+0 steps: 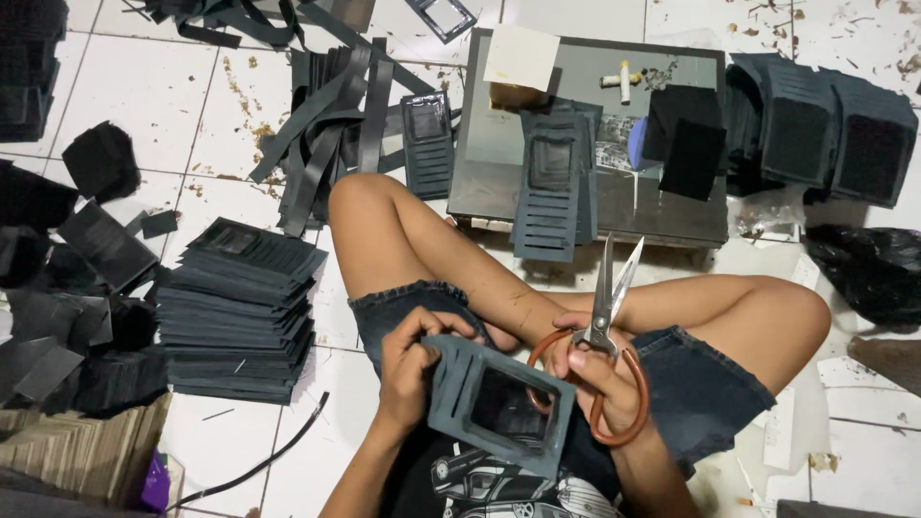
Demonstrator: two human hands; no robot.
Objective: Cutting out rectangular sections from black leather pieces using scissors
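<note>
The left hand [408, 369] gripped the dark grey slotted cardboard panel with a window cut-out [499, 403] by its nine-o'clock edge, fingers curled closed. The right hand [600, 379], at three o'clock, was closed through the loops of orange-handled scissors [606, 321], blades slightly parted, pointing to twelve. The panel's long axis ran ten to four, touching both hands over the lap.

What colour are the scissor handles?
Orange-brown, on the scissors in the right hand; head view.

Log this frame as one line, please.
left hand: holds grey card piece | right hand: holds scissors, blades open | card stack on floor
</note>
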